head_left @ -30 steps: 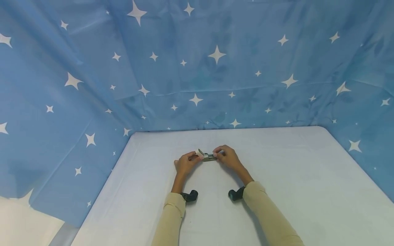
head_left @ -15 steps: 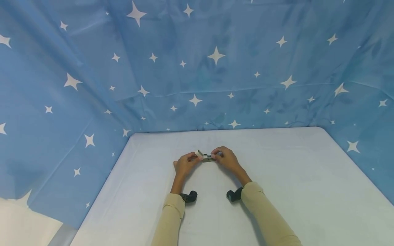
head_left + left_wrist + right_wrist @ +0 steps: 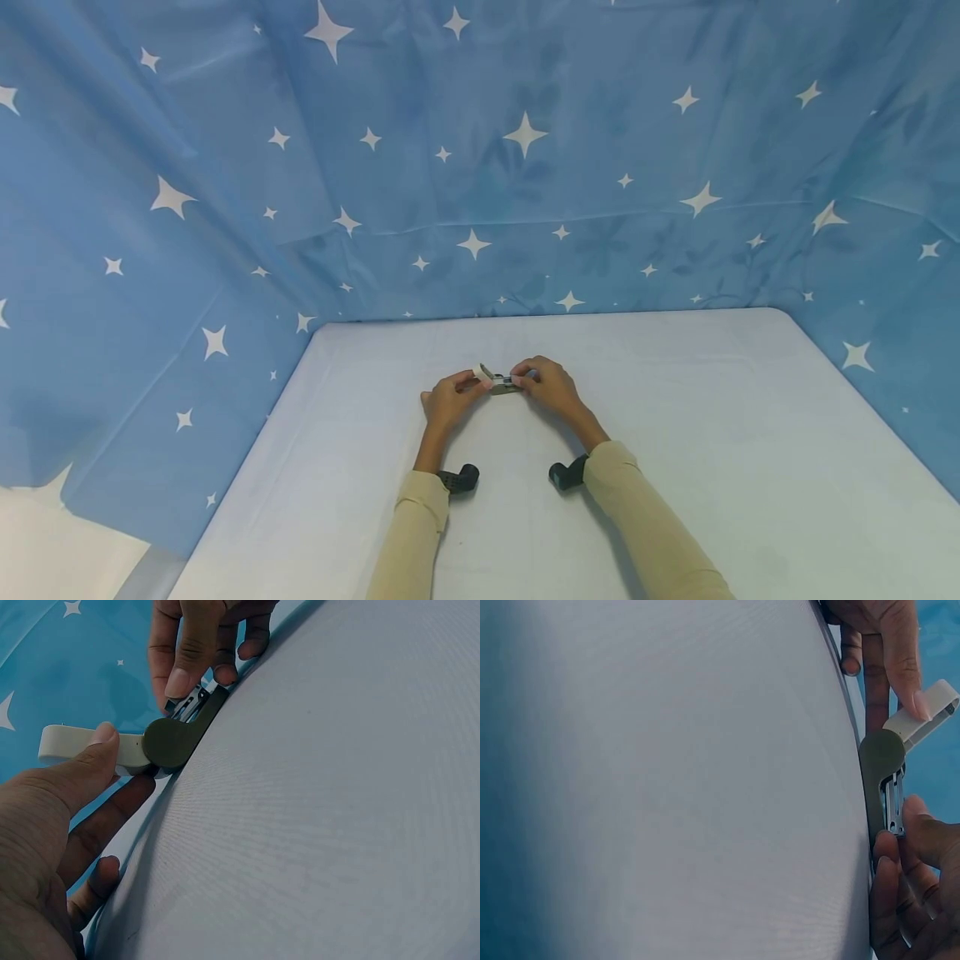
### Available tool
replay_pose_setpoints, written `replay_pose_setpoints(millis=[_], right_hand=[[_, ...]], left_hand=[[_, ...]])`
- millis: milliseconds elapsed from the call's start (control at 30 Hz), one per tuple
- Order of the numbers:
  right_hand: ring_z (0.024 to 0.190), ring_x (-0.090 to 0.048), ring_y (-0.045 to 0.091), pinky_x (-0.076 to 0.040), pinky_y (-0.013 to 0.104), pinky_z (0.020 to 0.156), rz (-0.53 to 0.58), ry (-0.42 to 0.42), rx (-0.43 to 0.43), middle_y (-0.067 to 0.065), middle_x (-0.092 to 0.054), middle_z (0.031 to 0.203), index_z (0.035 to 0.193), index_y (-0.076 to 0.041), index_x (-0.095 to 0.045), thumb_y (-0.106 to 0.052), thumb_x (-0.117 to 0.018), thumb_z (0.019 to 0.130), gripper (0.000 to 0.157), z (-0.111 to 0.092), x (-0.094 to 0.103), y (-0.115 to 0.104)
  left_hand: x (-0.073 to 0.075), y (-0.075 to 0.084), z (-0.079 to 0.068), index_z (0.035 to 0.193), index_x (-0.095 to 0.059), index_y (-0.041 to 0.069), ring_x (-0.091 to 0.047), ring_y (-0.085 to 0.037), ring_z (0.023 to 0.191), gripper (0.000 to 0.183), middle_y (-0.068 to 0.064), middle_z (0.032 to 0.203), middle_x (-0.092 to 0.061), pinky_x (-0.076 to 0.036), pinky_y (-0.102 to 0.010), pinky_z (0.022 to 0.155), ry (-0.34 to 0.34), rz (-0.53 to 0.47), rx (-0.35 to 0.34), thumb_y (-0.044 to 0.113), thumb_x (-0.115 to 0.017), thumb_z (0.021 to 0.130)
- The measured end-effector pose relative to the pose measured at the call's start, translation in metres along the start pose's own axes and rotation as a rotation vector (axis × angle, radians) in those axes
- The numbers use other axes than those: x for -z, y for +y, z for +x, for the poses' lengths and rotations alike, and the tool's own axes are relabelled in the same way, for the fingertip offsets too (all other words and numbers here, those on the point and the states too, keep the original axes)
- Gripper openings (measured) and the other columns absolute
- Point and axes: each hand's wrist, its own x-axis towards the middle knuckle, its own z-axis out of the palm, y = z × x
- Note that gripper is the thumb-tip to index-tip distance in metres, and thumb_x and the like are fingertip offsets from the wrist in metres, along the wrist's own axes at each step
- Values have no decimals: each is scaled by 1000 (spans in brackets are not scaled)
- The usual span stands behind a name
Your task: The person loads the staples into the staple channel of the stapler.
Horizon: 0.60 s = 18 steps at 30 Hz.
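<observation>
A small stapler point(image 3: 171, 742) with a dark green base and a cream top arm point(image 3: 56, 744) is held between both hands over the table. The arm is swung up at the round hinge, baring the metal staple rail point(image 3: 894, 804). My left hand point(image 3: 450, 402) pinches the cream arm near the hinge, thumb on one face. My right hand point(image 3: 553, 388) has its thumb and fingers at the far end of the metal rail and green base. In the left wrist view, the right thumb point(image 3: 180, 681) presses on the rail's tip.
A white cloth-covered table point(image 3: 712, 433) spreads beneath the arms. Behind it and to the sides hangs a blue star-print curtain point(image 3: 420, 183). Dark wrist cameras point(image 3: 567, 474) sit at both cuffs, low over the table.
My right fingers have shifted slightly left along the rail towards the hinge, so less of the metal shows in the head view. My left hand keeps its grip on the cream arm.
</observation>
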Motion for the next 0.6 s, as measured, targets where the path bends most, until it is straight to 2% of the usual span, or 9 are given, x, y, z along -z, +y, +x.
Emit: replay_pose_setpoints(millis=[367, 600], right_hand=[[69, -59, 10, -44, 29, 64, -42, 4, 13, 1, -68, 96, 100, -17, -74, -25, -69, 92, 13, -1, -1, -1], [78, -62, 13, -47, 32, 68, -66, 17, 20, 1, -69, 100, 99, -19, -75, -26, -71, 90, 11, 1, -1, -1]], left_hand=[[-1, -3, 0, 120, -71, 23, -69, -21, 100, 47, 5, 107, -75, -27, -43, 80, -15, 7, 8, 53, -70, 84], [0, -2, 0, 120, -71, 23, -69, -20, 99, 45, 5, 107, -76, -28, -43, 79, -8, 10, -8, 52, -69, 85]])
